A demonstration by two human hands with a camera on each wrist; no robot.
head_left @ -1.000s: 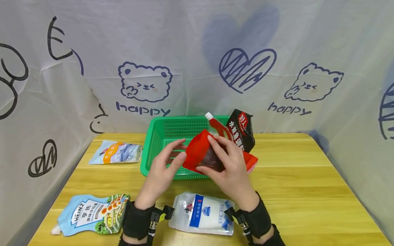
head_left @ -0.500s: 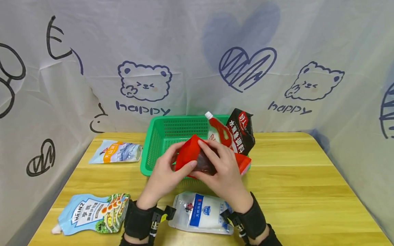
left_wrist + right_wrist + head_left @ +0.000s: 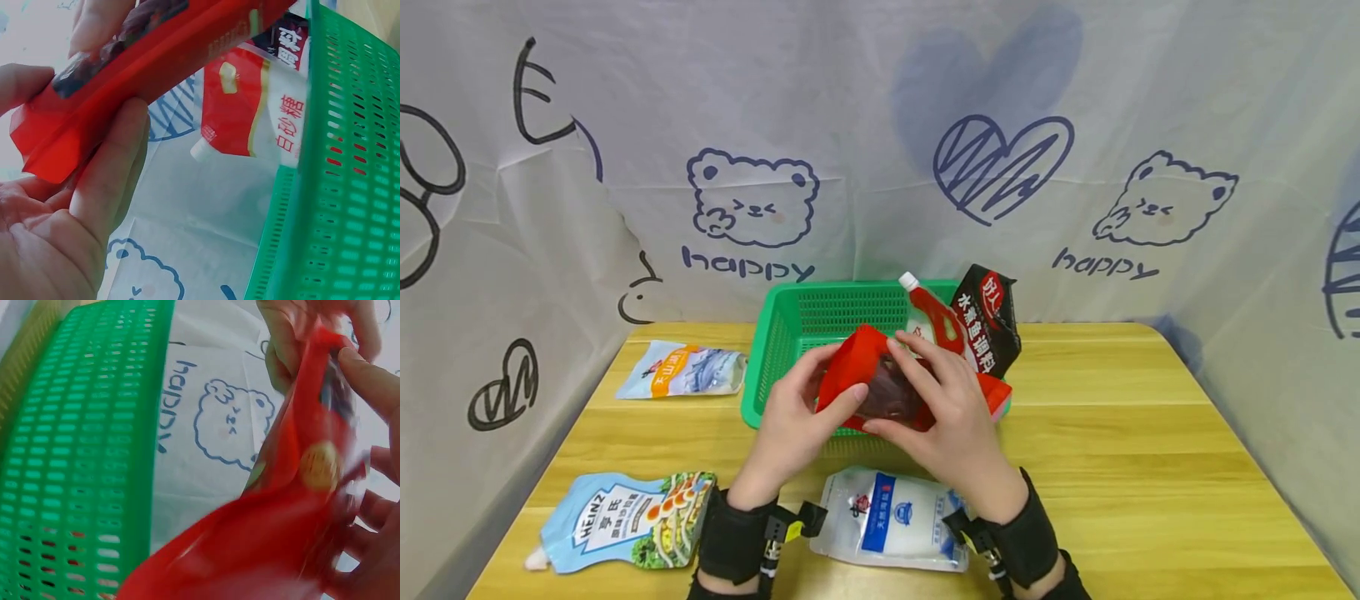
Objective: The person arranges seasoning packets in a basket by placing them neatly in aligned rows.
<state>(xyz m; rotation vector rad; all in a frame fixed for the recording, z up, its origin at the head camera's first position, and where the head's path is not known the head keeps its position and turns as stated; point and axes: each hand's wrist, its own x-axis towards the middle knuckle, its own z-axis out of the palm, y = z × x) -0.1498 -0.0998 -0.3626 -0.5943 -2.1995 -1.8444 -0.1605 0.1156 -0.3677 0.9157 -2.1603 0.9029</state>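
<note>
A red pouch (image 3: 856, 360) with a clear window over dark contents is held over the front of the green basket (image 3: 752, 379). My left hand (image 3: 793, 417) grips its left end, thumb on the near side and fingers behind. My right hand (image 3: 958, 417) holds the pouch across the window, thumb low and fingers along the top. In the left wrist view, the red pouch (image 3: 69, 131) lies between thumb and fingers, its folded end sticking out. A loose red flap (image 3: 237, 550) fills the lower right wrist view.
A red-and-white spouted sugar pouch (image 3: 942, 317) and a black packet (image 3: 988, 312) lean in the basket's right end. On the wooden table (image 3: 1150, 467) lie a blue-and-orange bag (image 3: 681, 371), a light-blue Heinz pouch (image 3: 625, 521) and a white-and-blue bag (image 3: 887, 521). A printed cloth hangs behind.
My left hand has come in and taken hold of the red pouch's left end. The pouch and my right hand have shifted slightly left and down.
</note>
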